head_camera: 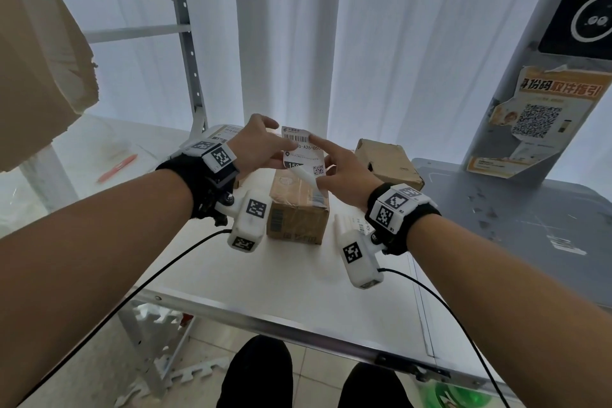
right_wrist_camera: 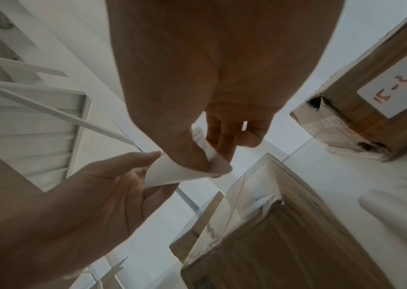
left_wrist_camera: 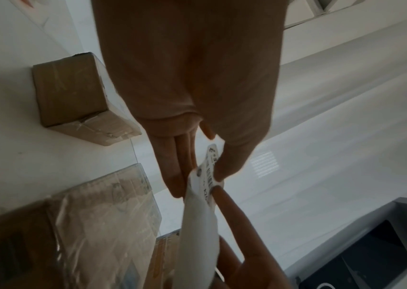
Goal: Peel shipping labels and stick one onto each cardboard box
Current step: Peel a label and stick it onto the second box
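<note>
Above the table both hands hold up a white shipping label (head_camera: 303, 151) with a barcode and QR code. My left hand (head_camera: 280, 146) pinches its left edge between thumb and fingers (left_wrist_camera: 232, 162). My right hand (head_camera: 326, 162) lays its index finger on the label face and pinches the white backing paper (right_wrist_camera: 190, 172), which curls away below. Directly beneath stands a taped cardboard box (head_camera: 298, 212). A smaller worn box (head_camera: 387, 162) sits to the right, with a handwritten white sticker (right_wrist_camera: 395, 91). Another box (head_camera: 225, 132) that bears a label shows behind my left wrist.
Loose label strips (head_camera: 352, 225) lie on the white table (head_camera: 265, 281) by my right wrist. A grey kiosk (head_camera: 530, 225) with a QR poster stands at the right. A metal shelf post (head_camera: 188, 43) rises at the left, with an orange cutter (head_camera: 117, 167) beyond.
</note>
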